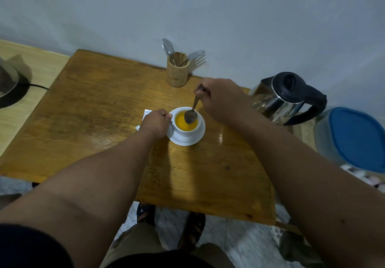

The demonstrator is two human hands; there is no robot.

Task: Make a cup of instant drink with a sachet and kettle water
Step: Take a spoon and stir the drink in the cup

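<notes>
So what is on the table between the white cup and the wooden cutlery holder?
Only the right hand holding the spoon; the head view shows bare table otherwise.

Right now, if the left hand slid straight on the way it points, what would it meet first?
The cup: the left hand already sits at its near-left side, fingers by the handle, so any push would shove the cup on its saucer. Contact itself is unclear.

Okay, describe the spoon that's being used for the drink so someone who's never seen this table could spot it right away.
Start at the wooden table and find the white cup of orange drink on its saucer near the middle. The spoon is held over it by the right hand, bowl at the liquid. Unlike the cutlery standing in the wooden holder by the wall, it is in a grip.
</notes>
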